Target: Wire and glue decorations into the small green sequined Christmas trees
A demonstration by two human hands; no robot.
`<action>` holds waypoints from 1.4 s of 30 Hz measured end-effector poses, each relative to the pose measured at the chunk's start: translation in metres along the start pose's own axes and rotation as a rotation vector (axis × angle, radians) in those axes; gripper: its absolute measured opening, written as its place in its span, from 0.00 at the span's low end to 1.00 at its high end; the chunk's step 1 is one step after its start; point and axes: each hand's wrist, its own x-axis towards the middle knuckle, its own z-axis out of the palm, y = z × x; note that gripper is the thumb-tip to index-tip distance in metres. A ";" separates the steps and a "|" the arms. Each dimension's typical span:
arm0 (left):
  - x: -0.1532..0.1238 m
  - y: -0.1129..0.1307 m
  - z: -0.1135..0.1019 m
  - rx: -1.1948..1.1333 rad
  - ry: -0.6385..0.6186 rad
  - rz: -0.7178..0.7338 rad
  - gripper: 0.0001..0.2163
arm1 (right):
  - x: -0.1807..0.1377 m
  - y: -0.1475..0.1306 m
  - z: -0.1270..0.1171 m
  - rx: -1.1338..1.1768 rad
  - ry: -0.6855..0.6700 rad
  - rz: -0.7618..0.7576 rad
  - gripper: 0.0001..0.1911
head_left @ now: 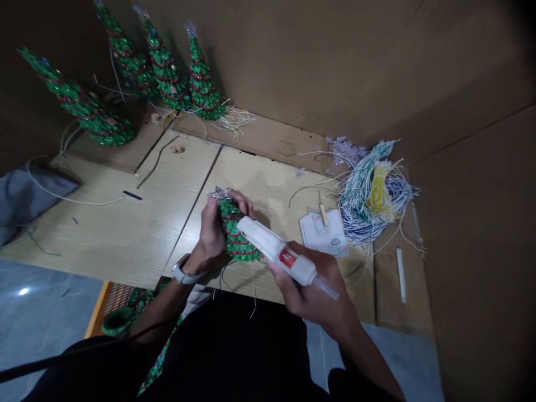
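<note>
Leans over a pale wood-grained table (96, 229), with four decorated trees (201, 78) standing at the far left and a heap of coloured wires (379, 190) at the far right. Holds a white glue gun (262, 237) with a red patch in its body, the right hand (322, 290) wrapped closely about its rear. Points it at the right side of a smaller green tree (247, 255); cannot tell whether touching. Clasps that tree in the left hand (213, 229) near the table's front edge, with thumb and fingers pressed around its upper part and its tip leaning left and away. Looks cone-shaped, broad at the base, narrowing upward, packed all over with shiny, ragged green foliage. Wears thin dark red garlands (242, 243) in several looping rows. Bears a glittering silver star (220, 193) at the tip, beside the thumb. Trails a few thin wires (253, 290), pale and dark, below the base.
</note>
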 end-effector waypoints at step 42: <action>0.000 -0.001 0.005 0.064 0.038 0.021 0.30 | -0.005 -0.001 0.002 -0.164 0.026 -0.055 0.04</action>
